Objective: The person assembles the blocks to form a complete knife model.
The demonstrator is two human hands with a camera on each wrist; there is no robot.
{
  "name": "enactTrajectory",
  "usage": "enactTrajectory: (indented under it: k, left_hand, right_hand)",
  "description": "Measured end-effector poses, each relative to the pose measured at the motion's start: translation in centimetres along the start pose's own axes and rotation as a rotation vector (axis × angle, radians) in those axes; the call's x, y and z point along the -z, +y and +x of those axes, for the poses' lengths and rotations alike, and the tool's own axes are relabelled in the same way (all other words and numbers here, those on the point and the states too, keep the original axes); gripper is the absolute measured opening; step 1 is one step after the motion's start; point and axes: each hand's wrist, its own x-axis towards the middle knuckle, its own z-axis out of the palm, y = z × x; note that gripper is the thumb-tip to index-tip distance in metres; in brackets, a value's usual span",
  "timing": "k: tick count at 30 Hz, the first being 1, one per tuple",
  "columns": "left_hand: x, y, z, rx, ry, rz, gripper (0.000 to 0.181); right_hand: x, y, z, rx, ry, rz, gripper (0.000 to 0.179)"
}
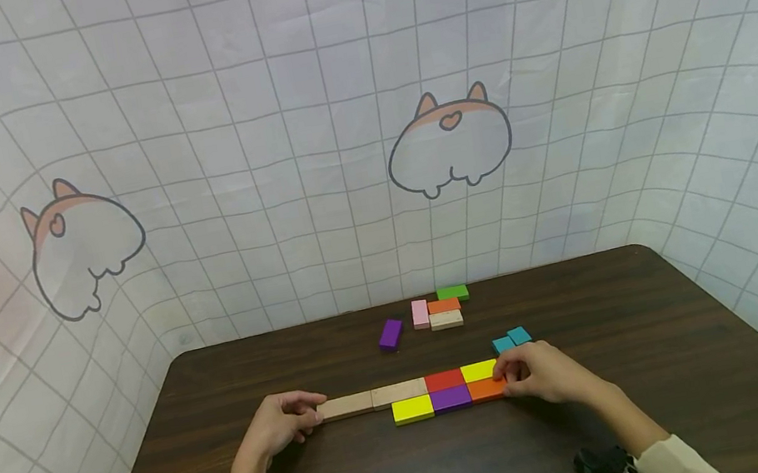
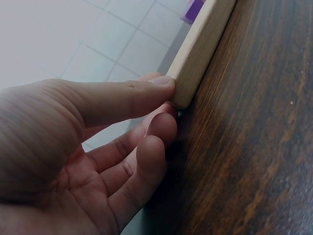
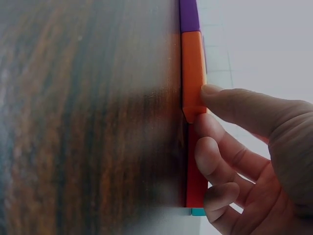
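Observation:
Two plain wooden blocks [image 1: 345,406] lie end to end, followed by a red block [image 1: 444,380] and a yellow block [image 1: 480,371]. Along their near side runs a second row: another yellow block [image 1: 413,410], a purple block [image 1: 450,399] and an orange block [image 1: 486,390]. My left hand [image 1: 279,425] pinches the outer end of the leftmost wooden block between thumb and index finger. At the opposite end, my right hand [image 1: 543,372] pinches the orange block's right end. The right wrist view also shows a red block [image 3: 196,171] beside my curled fingers, hidden in the head view.
Two teal blocks [image 1: 511,340] lie just beyond my right hand. Farther back are a tilted purple block [image 1: 391,334] and a cluster with a pink block [image 1: 420,315], orange block [image 1: 444,305], wooden block [image 1: 446,319] and green block [image 1: 453,293]. A white gridded curtain [image 1: 274,162] encloses the table.

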Motion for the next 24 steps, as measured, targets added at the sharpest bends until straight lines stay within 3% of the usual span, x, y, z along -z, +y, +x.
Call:
enactTrajectory:
  k: [9,13,17,24]
  left_hand:
    - [0.0,0.0,0.0,-0.001,-0.004,-0.008,0.022]
    - [0.1,0.0,0.0,-0.009,-0.013,-0.006,0.022]
    - [0.2,0.0,0.0,-0.013,-0.014,-0.006,0.022]
    - [0.2,-0.3,0.1,-0.016,-0.021,-0.005,0.023]
  right_hand:
    - [0.3,-0.1,0.0,0.012,-0.005,0.006,0.013]
    - [1.2,0.0,0.4,0.017,0.032,-0.001,0.014]
    - [2.3,0.0,1.9,-0.001,0.095,0.007,0.019]
    - [3.0,0.6,6.2,-0.040,0.144,0.050,0.030]
